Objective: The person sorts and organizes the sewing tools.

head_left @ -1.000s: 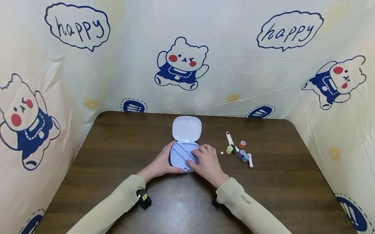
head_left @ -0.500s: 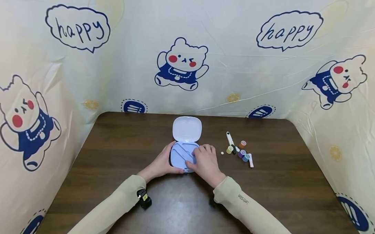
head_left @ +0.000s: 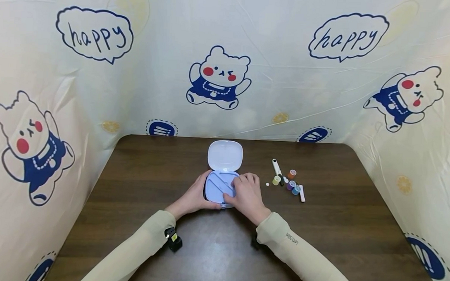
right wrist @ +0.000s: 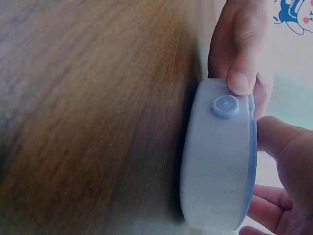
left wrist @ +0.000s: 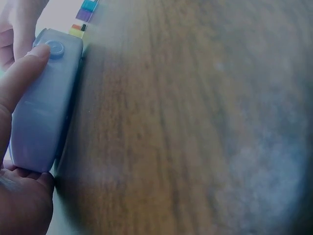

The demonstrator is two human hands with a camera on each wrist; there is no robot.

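Note:
A pale blue plastic case [head_left: 209,198] stands on the table with its whitish lid [head_left: 225,156] tipped back. Inside it sits a light blue inner tray [head_left: 216,187] with a diagonal groove. My left hand [head_left: 194,195] grips the case from the left side, thumb at the front near the round button [right wrist: 225,105]. My right hand [head_left: 250,197] reaches over the right part, thumb and bent fingers on the inner tray. In the right wrist view the right thumb [right wrist: 276,137] meets the blue rim. The palm hides the right edge of the case.
Right of the case lie several small pots, among them a yellow pot [head_left: 276,180], an orange pot [head_left: 291,174] and a blue pot [head_left: 296,190]. Beside them are a white-handled item [head_left: 276,166], a white stick [head_left: 302,193] and a tiny white piece [head_left: 267,184]. A printed cloth [head_left: 229,29] surrounds the table.
My right hand has shifted slightly left, its fingers drawn closer over the inner tray. The left hand keeps its grip, and the case stays in place.

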